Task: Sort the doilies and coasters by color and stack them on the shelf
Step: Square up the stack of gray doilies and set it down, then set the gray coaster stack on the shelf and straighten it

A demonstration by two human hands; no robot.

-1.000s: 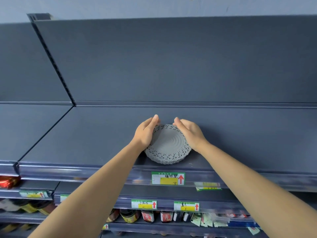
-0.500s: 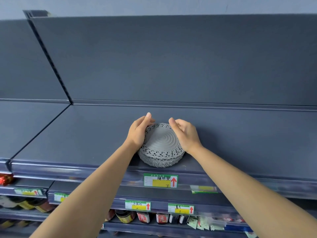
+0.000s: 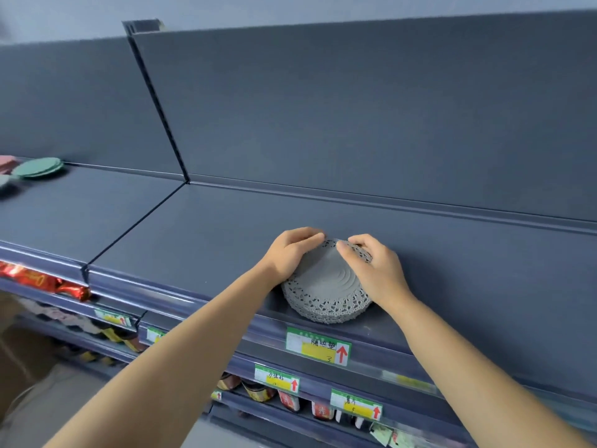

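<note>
Grey stack (image 3: 326,286) of lace doilies sits on the shelf (image 3: 226,237), near the front lip, right above the price tag (image 3: 318,345). Both hands are on it.

Left hand (image 3: 290,253) cups the far-left rim, fingers (image 3: 310,237) pressed together and curled over the edge. It looks like a side stop, so the pile doesn't slide or fan out.

Right hand (image 3: 378,273) is on the far-right rim. The thumb (image 3: 344,250) lies on top and the fingers are tucked at the lace edge, pinching the top layers, which look slightly raised there. Can't tell how many layers are in the pinch.

My read: they're squaring up the pile, not carrying it. It rests flat on the shelf.

Green stack (image 3: 38,167) is well apart on the next bay to the left, with something pink (image 3: 6,163) beside it at the frame edge. Colours are kept in separate piles, so grey gets its own bay.

Risk: the lace rims may snag on each other, so a one-sided lift could skew the layers.
</note>
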